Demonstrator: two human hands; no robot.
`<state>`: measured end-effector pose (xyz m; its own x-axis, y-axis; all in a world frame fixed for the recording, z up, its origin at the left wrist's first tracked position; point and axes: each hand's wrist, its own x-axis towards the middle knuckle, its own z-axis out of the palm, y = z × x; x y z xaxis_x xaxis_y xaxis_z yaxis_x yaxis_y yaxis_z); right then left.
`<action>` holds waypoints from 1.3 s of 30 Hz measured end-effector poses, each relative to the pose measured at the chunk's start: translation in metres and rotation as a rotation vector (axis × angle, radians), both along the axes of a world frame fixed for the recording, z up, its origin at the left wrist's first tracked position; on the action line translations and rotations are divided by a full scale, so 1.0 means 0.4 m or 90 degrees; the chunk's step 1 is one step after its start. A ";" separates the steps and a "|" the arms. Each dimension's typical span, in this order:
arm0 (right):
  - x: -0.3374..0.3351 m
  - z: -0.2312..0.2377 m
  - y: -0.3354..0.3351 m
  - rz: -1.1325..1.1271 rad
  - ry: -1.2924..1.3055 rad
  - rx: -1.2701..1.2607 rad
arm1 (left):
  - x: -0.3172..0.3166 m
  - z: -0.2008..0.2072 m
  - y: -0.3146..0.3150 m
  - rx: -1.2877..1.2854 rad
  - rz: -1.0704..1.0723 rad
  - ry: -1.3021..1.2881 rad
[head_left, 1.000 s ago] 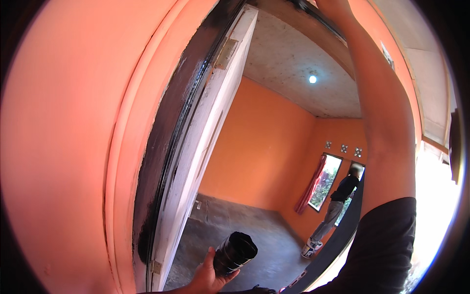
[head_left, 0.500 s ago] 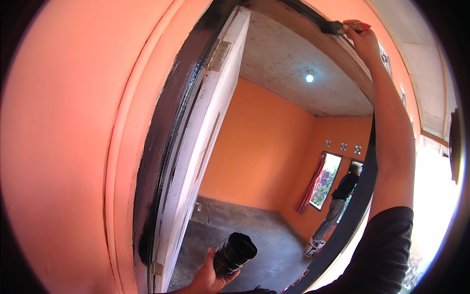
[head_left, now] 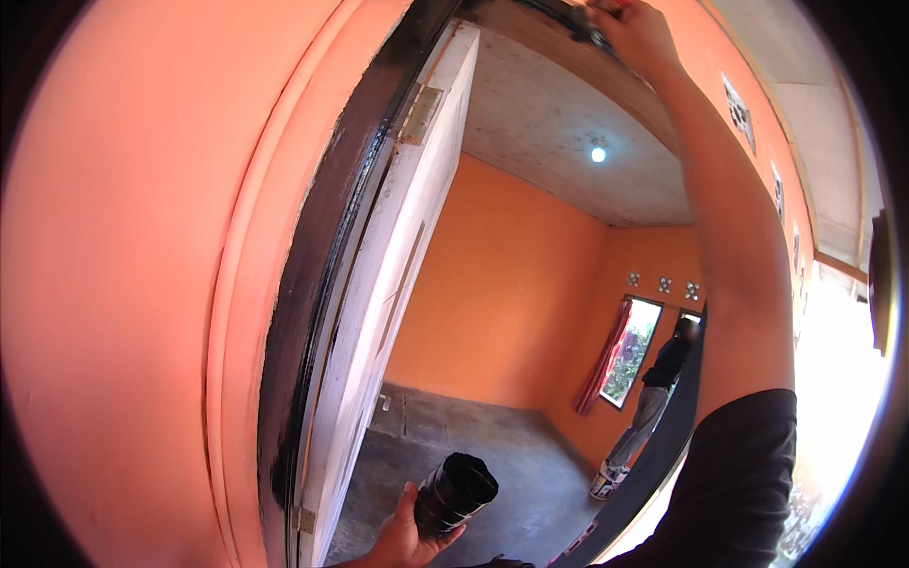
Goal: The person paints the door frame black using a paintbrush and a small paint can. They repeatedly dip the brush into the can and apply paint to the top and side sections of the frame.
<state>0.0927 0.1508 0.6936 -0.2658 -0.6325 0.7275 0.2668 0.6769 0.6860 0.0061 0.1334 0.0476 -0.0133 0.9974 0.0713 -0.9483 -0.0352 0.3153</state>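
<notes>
My right hand (head_left: 642, 40) is raised at the top of the doorway, closed around a paintbrush (head_left: 595, 33) with a red handle. Its dark bristles press against the top beam of the door frame (head_left: 327, 222), where black paint shows beside bare brown wood. Low in the middle, my left hand (head_left: 409, 532) grips a black, paint-coated can (head_left: 456, 494) from the side and below, its dark open top tilted up. The can's inside is too dark to make out.
A white door (head_left: 402, 246) stands swung inward on hinges at the left jamb. Past the grey floor (head_left: 511, 464), another person (head_left: 663, 374) stands on a bucket (head_left: 608, 480) by a window with a red curtain (head_left: 606, 355). A lit bulb (head_left: 597, 153) hangs from the ceiling.
My right hand and the paintbrush have moved left along the top beam. My left hand holds the can in nearly the same place.
</notes>
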 end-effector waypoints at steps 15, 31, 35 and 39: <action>0.091 -0.023 0.092 -0.125 0.171 -0.068 | 0.027 -0.024 -0.015 -0.005 0.017 -0.036; 0.557 -0.291 0.221 0.087 0.094 -0.196 | 0.137 -0.042 -0.095 -0.041 0.182 -0.007; 0.616 -0.601 0.346 0.337 0.024 -0.427 | 0.184 -0.050 -0.144 -0.079 0.276 -0.003; 0.624 -1.056 0.385 0.397 -0.001 -0.534 | 0.208 -0.127 -0.196 -0.040 0.292 -0.001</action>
